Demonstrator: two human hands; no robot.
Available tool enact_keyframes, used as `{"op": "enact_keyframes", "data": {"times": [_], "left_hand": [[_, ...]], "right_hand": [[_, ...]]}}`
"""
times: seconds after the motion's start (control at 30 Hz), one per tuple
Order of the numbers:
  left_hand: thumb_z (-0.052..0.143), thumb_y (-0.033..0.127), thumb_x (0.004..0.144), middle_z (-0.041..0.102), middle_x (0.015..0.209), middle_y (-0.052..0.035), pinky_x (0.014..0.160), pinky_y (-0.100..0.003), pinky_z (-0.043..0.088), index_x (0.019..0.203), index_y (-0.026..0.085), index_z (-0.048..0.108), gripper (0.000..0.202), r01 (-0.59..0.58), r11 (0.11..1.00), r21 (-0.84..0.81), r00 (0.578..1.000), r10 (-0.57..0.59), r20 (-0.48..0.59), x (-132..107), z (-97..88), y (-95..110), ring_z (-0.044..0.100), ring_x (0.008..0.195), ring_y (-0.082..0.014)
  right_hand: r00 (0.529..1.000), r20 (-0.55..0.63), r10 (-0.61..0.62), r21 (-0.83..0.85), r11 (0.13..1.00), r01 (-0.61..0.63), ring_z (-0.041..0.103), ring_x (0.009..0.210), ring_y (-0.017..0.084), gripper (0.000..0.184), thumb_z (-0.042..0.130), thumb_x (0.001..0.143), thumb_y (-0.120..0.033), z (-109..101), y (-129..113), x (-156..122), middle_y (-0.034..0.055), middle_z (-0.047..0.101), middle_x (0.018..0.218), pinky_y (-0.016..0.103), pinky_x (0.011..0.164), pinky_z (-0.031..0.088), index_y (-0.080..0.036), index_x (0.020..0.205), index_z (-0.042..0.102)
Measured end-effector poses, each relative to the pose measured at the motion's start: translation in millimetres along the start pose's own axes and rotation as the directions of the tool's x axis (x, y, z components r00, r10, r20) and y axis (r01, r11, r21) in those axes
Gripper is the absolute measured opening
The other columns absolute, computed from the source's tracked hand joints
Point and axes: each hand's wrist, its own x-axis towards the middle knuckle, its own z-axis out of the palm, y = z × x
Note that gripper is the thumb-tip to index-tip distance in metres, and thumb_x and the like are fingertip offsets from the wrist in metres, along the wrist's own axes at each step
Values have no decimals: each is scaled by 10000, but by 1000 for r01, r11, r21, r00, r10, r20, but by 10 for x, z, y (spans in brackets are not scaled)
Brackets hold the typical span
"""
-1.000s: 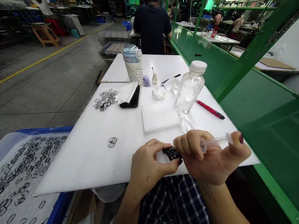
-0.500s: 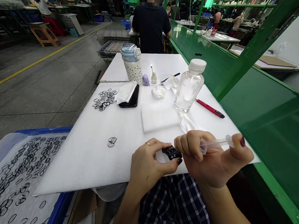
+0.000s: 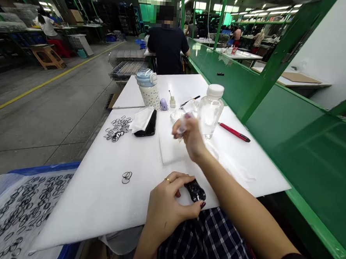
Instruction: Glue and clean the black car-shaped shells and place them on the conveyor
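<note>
My left hand (image 3: 168,207) grips a glossy black plastic part (image 3: 196,190) between thumb and fingers at the table's near edge. My right hand (image 3: 191,136) is raised over a white foam pad (image 3: 168,150), just left of a clear bottle (image 3: 210,113) with a white cap. Its fingers are curled around a translucent plastic syringe (image 3: 183,125), which is blurred by motion. Crumpled white tissue (image 3: 176,114) lies behind that hand, partly hidden. A few black rings (image 3: 126,177) rest on the white table left of my left hand.
A pile of black rings (image 3: 118,128), a phone (image 3: 150,127) under tissue and a dotted tumbler (image 3: 149,91) stand at left. A red utility knife (image 3: 234,132) lies at right. A tray of rings (image 3: 18,210) sits below left; a green partition (image 3: 295,141) runs along the right.
My right hand has moved forward and left with the syringe, away from the black part. My left hand keeps the part, now tilted differently. The camera view has tipped upward.
</note>
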Motion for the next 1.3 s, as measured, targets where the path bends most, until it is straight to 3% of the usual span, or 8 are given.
{"op": "enact_keyframes", "data": {"times": [0.07,0.23,0.43,0.6,0.77,0.93,1.1,1.3], "left_hand": [[765,231,599,645,1138,2,879,-380,491,1087,280,683,498,-98,994,48,995,98,1,-18,-6,-46,587,980,-228],[745,195,570,625,1174,-55,968,-468,475,1137,245,654,577,-218,964,153,975,222,-7,-51,23,-126,551,1103,-290],[722,203,591,593,1243,-89,951,-519,496,1158,231,648,572,-197,963,186,980,198,14,-38,18,-88,555,1140,-321],[755,220,579,609,1173,-104,892,-515,516,1130,216,662,559,-189,963,190,982,187,25,-42,32,-79,572,1078,-332],[782,174,543,607,1197,-98,930,-461,508,1124,200,662,594,-226,963,146,973,230,-11,-54,66,-107,563,1089,-304],[779,168,523,613,1198,-99,936,-464,509,1107,194,667,595,-237,963,129,969,243,-40,-44,98,-139,566,1083,-305],[744,156,547,619,1182,-103,916,-465,521,1110,194,668,569,-246,959,140,968,252,-24,-40,83,-145,568,1079,-304],[648,116,579,603,1257,-107,926,-492,523,1129,205,664,558,-264,947,182,962,271,-15,-44,68,-128,569,1113,-312]], "right_hand": [[1000,-14,16,-145,989,-18,540,720,184,455,453,833,-605,-51,89,42,35,585,711,346,737,406,-198,696,604],[918,-177,-354,-472,850,236,556,1008,200,220,525,896,-398,-429,-183,-298,39,632,994,334,924,392,-212,944,632],[987,134,-86,-725,671,157,604,907,193,182,512,887,-176,-632,-267,-404,42,673,945,349,841,461,-205,970,671],[824,485,292,-844,404,354,494,1203,357,427,549,776,-20,-297,-68,-309,174,530,1333,527,982,409,-159,1168,649],[820,473,321,-807,532,257,613,999,247,196,459,961,-212,-248,-115,-151,95,653,1043,411,880,497,-168,930,647],[938,328,113,-611,783,119,585,987,190,314,455,975,-455,-201,-111,-45,57,604,1100,346,859,496,-216,1027,653],[935,290,204,-830,540,139,503,1036,260,212,558,935,-343,-118,163,-127,95,588,1017,458,949,401,-187,939,701],[964,143,222,-871,491,16,579,847,176,222,564,906,-392,-580,-218,-293,12,658,952,291,705,434,-232,1048,625]]}}
